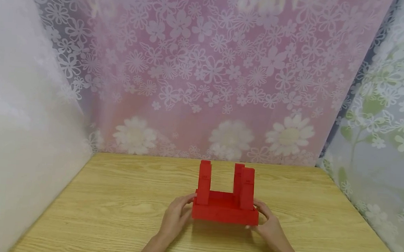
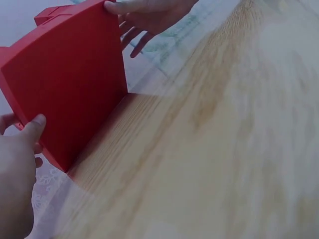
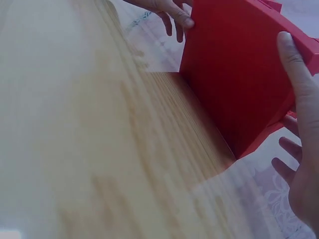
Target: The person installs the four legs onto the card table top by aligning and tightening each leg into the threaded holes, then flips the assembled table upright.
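Note:
A shallow red tray-like box (image 1: 224, 214) is between both hands, with several upright red blocks (image 1: 204, 182) standing in it at its left and right ends. My left hand (image 1: 175, 217) grips its left side, the thumb pressing near the edge of the flat underside (image 2: 65, 74) in the left wrist view. On the opposite side my right hand (image 1: 270, 226) holds the box, with its thumb (image 3: 294, 59) on the underside and other fingers around the side. The near edge is raised, and the far lower edge meets the wooden table.
The light wooden table (image 1: 111, 213) extends around the box on every side. Behind it hangs a pink floral curtain (image 1: 191, 82). A pale sheet (image 1: 25, 90) borders the left side and a floral sheet (image 1: 391, 135) the right.

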Available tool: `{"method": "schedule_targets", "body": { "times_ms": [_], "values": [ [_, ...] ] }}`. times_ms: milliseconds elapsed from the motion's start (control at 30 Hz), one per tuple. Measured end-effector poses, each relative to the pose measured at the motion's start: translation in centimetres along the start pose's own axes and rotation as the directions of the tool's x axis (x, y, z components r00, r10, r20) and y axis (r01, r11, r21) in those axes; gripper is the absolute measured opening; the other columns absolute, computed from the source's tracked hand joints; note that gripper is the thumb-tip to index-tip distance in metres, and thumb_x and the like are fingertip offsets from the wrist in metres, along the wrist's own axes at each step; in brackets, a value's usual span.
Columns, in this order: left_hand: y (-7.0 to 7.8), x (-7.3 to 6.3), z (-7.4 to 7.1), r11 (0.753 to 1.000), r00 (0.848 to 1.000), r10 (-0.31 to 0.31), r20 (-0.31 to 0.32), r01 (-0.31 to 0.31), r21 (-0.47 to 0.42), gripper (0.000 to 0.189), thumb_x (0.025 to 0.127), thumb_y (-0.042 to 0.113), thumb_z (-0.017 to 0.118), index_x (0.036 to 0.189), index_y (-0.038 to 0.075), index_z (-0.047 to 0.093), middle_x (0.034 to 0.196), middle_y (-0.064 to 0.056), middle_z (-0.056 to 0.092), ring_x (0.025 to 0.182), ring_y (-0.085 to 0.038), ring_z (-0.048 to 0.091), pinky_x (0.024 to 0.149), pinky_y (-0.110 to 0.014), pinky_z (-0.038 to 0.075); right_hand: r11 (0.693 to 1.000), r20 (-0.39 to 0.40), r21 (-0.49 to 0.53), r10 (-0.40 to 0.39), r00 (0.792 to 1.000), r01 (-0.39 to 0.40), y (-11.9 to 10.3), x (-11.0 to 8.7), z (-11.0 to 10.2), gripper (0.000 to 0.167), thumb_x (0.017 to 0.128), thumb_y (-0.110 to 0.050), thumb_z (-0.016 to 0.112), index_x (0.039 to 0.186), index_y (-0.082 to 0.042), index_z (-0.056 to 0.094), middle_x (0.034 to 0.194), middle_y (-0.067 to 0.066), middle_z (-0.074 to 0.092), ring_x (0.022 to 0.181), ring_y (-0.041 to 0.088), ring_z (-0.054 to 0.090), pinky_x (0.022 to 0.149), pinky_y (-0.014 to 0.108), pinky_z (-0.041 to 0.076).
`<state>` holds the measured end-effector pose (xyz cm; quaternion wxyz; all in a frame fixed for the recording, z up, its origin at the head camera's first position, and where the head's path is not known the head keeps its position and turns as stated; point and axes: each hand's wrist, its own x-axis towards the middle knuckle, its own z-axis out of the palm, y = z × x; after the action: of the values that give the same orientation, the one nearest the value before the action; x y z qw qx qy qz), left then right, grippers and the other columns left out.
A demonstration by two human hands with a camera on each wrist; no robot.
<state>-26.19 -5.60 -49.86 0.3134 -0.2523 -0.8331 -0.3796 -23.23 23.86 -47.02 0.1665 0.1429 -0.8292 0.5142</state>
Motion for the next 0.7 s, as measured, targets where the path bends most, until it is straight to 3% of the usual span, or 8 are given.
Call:
{"method": "schedule_targets", "body": {
  "times_ms": [133, 233, 333, 567, 700],
  "values": [
    [0.3, 0.0, 0.0, 1.000, 1.000, 0.025, -0.004, -0.025, -0.016, 0.056, 0.072, 0.000, 0.076, 0.121, 0.020, 0.059, 0.106, 0.003, 0.059, 0.100, -0.016, 0.054, 0.077, -0.034, 0.049, 0.998, -0.019, 0.057, 0.025, 1.000, -0.024, -0.4, -0.1, -0.2, 0.058, 0.062, 0.001, 0.080, 0.116, -0.003, 0.057, 0.114, -0.004, 0.056, 0.102, 0.001, 0.047, 0.086, 0.050, 0.039],
    [0.5, -0.1, 0.1, 0.997, 0.999, 0.047, -0.008, -0.047, -0.056, 0.054, 0.073, 0.003, 0.075, 0.122, 0.018, 0.059, 0.114, 0.000, 0.056, 0.106, -0.019, 0.052, 0.080, -0.036, 0.048, 0.991, -0.012, 0.129, -0.026, 1.000, 0.027, -0.2, 0.0, -0.3, 0.050, 0.069, 0.004, 0.074, 0.115, 0.001, 0.055, 0.108, -0.004, 0.058, 0.101, 0.004, 0.050, 0.079, 0.034, 0.046],
    [0.6, -0.1, 0.1, 0.992, 0.999, 0.045, 0.001, -0.044, -0.118, 0.051, 0.076, 0.004, 0.072, 0.124, 0.017, 0.057, 0.120, 0.000, 0.055, 0.112, -0.020, 0.050, 0.087, -0.037, 0.044, 0.979, -0.009, 0.183, -0.093, 0.996, 0.093, 0.1, 0.2, -0.4, 0.044, 0.073, 0.004, 0.070, 0.114, 0.005, 0.053, 0.106, -0.005, 0.059, 0.101, 0.005, 0.052, 0.076, 0.023, 0.045],
    [0.8, 0.1, -0.1, 0.974, 0.996, -0.052, 0.076, 0.068, -0.214, 0.045, 0.083, 0.009, 0.067, 0.126, 0.017, 0.055, 0.124, 0.002, 0.055, 0.116, -0.019, 0.048, 0.092, -0.036, 0.041, 0.975, -0.027, 0.134, -0.176, 0.984, 0.178, 0.9, 0.6, -0.2, 0.042, 0.074, 0.013, 0.067, 0.113, 0.007, 0.054, 0.108, -0.009, 0.059, 0.100, 0.003, 0.053, 0.082, 0.016, 0.039],
    [0.8, 0.3, -0.1, 0.966, 0.998, -0.016, 0.064, 0.032, -0.257, 0.046, 0.082, 0.006, 0.067, 0.126, 0.015, 0.054, 0.123, 0.000, 0.055, 0.116, -0.021, 0.049, 0.092, -0.036, 0.041, 0.966, -0.037, 0.094, -0.237, 0.971, 0.239, 1.5, 1.0, 0.0, 0.041, 0.073, 0.016, 0.067, 0.111, 0.005, 0.055, 0.106, -0.010, 0.059, 0.097, 0.001, 0.055, 0.079, 0.014, 0.042]
  ]
}}
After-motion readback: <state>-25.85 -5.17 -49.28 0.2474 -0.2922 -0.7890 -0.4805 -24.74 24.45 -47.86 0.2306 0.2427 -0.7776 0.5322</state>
